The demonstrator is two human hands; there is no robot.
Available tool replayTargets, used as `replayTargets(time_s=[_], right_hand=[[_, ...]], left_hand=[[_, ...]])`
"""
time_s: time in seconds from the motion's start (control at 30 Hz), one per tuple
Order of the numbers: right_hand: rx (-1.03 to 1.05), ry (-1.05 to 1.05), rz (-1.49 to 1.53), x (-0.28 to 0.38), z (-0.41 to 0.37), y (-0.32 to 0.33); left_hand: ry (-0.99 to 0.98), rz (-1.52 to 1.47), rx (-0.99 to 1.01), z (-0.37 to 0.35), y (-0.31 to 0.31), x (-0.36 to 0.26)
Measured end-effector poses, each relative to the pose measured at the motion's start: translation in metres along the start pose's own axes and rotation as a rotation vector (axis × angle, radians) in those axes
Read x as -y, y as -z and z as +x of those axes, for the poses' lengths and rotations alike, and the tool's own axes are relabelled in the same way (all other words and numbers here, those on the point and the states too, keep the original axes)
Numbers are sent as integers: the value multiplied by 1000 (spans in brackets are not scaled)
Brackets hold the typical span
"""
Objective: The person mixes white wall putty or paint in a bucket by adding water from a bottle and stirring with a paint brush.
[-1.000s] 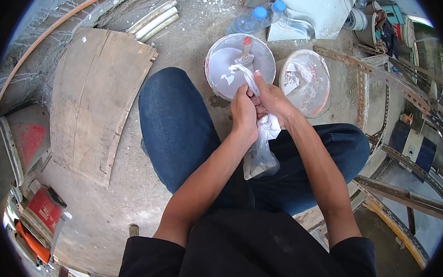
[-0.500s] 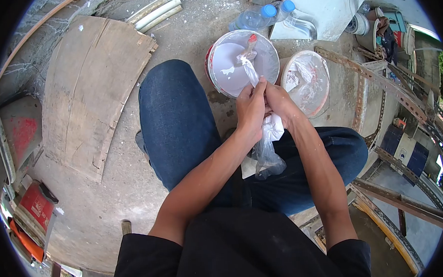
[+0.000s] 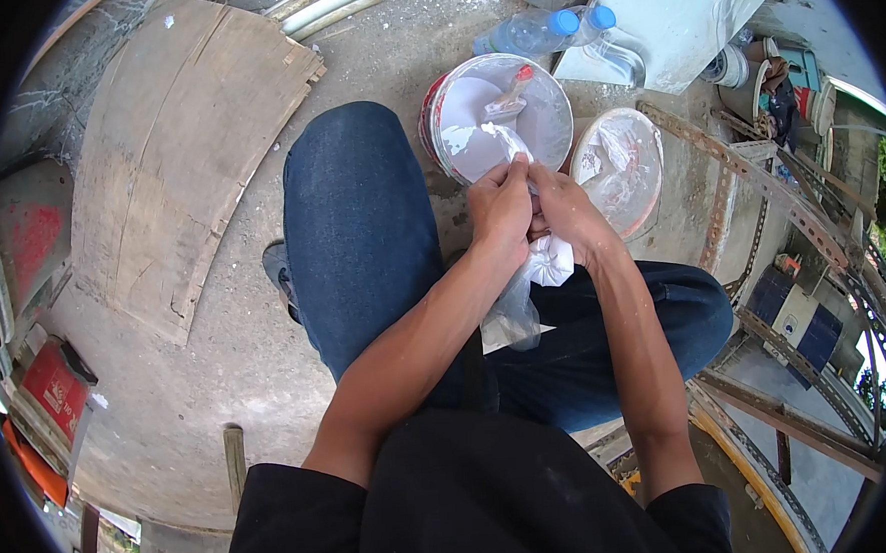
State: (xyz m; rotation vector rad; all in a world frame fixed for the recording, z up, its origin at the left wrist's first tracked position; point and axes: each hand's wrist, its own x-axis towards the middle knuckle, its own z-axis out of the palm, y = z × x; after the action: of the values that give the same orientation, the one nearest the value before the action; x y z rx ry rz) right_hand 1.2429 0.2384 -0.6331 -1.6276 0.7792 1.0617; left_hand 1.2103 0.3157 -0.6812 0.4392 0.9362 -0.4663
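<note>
Left hand (image 3: 500,208) and right hand (image 3: 568,215) are both clenched, knuckles together, around the twisted neck of a thin plastic bag (image 3: 548,264). The bag hangs between the knees, just short of the paint bucket (image 3: 553,121). It looks light, limp and smeared white, so probably slippery. The bunched neck gives the surest hold, not the loose film below. A brush (image 3: 510,101) rests in the paint.

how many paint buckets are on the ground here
2. One bucket, holding white paint and a brush, sits beyond the left hand; the other stands right of it. Edge clutter may hide more.
</note>
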Motion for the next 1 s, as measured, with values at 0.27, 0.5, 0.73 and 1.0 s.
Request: replayTargets(time_s=[0.27, 0.5, 0.73, 1.0], right_hand=[[13, 82, -68, -6, 2, 6], [150, -77, 273, -4, -1, 17], [195, 60, 105, -16, -3, 20], [24, 77, 99, -1, -14, 13]], left_hand=[[20, 98, 88, -9, -4, -2], [44, 173, 69, -10, -6, -5], [20, 190, 70, -10, -4, -5], [-21, 61, 157, -13, -6, 12]])
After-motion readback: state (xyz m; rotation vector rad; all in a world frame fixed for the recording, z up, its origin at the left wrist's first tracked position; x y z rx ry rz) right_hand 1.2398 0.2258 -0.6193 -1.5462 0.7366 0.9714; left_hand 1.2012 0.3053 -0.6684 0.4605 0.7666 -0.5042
